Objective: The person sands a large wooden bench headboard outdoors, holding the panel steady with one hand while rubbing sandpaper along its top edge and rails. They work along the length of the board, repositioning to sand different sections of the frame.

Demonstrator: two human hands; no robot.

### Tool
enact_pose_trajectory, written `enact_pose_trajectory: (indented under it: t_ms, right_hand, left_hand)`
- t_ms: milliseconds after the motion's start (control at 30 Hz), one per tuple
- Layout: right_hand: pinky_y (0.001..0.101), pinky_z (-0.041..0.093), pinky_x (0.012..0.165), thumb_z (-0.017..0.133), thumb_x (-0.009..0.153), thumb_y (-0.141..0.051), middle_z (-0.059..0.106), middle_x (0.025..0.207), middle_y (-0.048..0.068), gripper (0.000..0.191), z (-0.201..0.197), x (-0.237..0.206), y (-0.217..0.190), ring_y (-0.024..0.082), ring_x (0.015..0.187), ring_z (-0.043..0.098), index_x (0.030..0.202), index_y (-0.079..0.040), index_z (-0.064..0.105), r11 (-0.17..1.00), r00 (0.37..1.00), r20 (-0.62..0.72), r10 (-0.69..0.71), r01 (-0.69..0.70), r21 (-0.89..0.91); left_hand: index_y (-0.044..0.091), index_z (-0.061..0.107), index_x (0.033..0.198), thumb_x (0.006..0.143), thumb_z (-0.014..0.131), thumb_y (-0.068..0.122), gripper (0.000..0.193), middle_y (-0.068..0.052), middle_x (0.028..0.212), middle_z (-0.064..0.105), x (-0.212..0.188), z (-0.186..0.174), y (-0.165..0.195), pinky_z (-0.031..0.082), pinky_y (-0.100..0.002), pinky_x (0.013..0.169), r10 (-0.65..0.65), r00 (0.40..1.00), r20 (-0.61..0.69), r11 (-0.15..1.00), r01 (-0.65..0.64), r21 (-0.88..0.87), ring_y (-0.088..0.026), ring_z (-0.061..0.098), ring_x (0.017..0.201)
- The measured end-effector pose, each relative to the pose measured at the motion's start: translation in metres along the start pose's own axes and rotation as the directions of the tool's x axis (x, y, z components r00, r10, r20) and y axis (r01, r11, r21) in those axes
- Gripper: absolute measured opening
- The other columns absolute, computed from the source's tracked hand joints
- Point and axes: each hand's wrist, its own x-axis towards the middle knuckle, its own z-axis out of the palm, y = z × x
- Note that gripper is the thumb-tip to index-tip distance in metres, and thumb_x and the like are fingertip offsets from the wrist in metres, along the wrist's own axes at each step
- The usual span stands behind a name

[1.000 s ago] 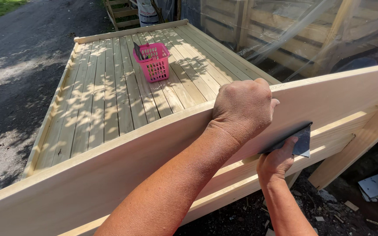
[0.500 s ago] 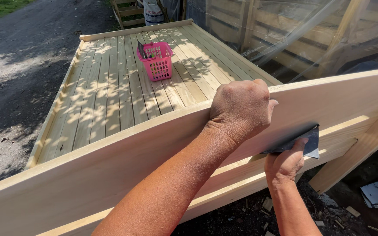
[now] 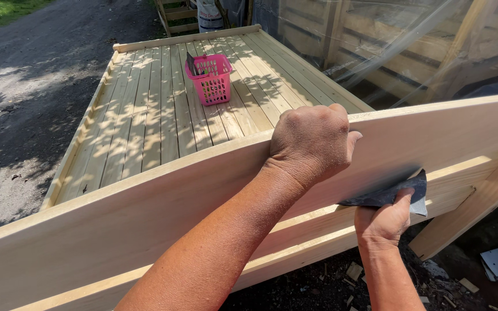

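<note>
A long pale wooden board stands on edge across the view, tilted up to the right. My left hand grips its top edge, fingers curled over the far side. Lower down, my right hand presses a dark sheet of sandpaper flat against the board's near face. Below the board runs a second pale rail of the same frame.
Behind the board lies a slatted wooden platform with a pink plastic basket holding a dark tool. Clear plastic sheeting over stacked timber is at the right. Wood scraps litter the dirt below. A gravel path runs at the left.
My right hand has slid the sandpaper to the right along the board's face. My left hand keeps its grip on the top edge. The view has shifted slightly.
</note>
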Motion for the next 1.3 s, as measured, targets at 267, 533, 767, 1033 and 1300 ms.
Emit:
enact_pose_trajectory:
  t_ms: [267, 533, 767, 1033, 1300]
  right_hand:
    - [0.0453, 0.042, 0.126, 0.022, 0.113, -0.047, 0.051, 0.154, 0.012, 0.057, -0.009, 0.056, -0.052, 0.026, 0.144, 0.051, 0.147, -0.008, 0.047, 0.997, 0.996, -0.049, 0.074, -0.072, 0.034]
    - [0.0445, 0.039, 0.127, 0.026, 0.111, -0.045, 0.048, 0.156, 0.006, 0.056, -0.014, 0.008, -0.014, 0.024, 0.144, 0.049, 0.153, -0.012, 0.043, 0.999, 0.998, -0.031, 0.050, -0.051, -0.016]
    - [0.0448, 0.039, 0.125, 0.027, 0.115, -0.048, 0.045, 0.157, 0.010, 0.057, -0.012, 0.070, -0.058, 0.024, 0.146, 0.051, 0.154, -0.008, 0.038, 0.998, 1.000, -0.026, 0.001, -0.003, -0.058]
    - [0.0396, 0.043, 0.121, 0.035, 0.115, -0.041, 0.052, 0.149, 0.005, 0.048, -0.017, 0.033, -0.017, 0.020, 0.136, 0.053, 0.149, -0.009, 0.047, 0.994, 0.996, -0.085, -0.021, 0.011, -0.111]
    - [0.0416, 0.043, 0.122, 0.024, 0.110, -0.047, 0.053, 0.153, 0.009, 0.061, -0.028, 0.121, -0.090, 0.023, 0.140, 0.055, 0.149, -0.005, 0.046, 0.980, 0.999, -0.033, -0.034, 0.027, -0.197]
  left_hand:
    - [0.008, 0.069, 0.082, 0.082, 0.073, 0.047, 0.040, -0.011, 0.071, 0.072, 0.001, -0.001, 0.000, 0.058, -0.043, 0.058, -0.018, 1.000, 0.008, 0.999, 0.018, 0.026, -0.028, 0.074, 0.067]
    - [0.008, 0.069, 0.082, 0.083, 0.073, 0.049, 0.041, -0.011, 0.068, 0.071, 0.000, -0.003, 0.001, 0.057, -0.043, 0.054, -0.039, 0.999, -0.001, 0.998, 0.040, 0.050, -0.028, 0.073, 0.065]
    - [0.009, 0.069, 0.080, 0.083, 0.073, 0.051, 0.043, -0.010, 0.063, 0.069, -0.001, -0.001, -0.002, 0.056, -0.042, 0.051, -0.021, 0.999, -0.039, 0.996, 0.024, 0.084, -0.027, 0.072, 0.061]
    - [0.010, 0.071, 0.073, 0.085, 0.070, 0.050, 0.043, -0.009, 0.063, 0.067, 0.020, 0.031, 0.022, 0.056, -0.044, 0.055, -0.007, 0.990, -0.142, 0.998, 0.016, 0.059, -0.027, 0.071, 0.063]
    - [0.009, 0.070, 0.073, 0.084, 0.068, 0.052, 0.044, -0.008, 0.062, 0.066, 0.046, 0.070, 0.052, 0.055, -0.043, 0.055, 0.030, 0.983, -0.180, 0.997, -0.015, 0.081, -0.028, 0.069, 0.063]
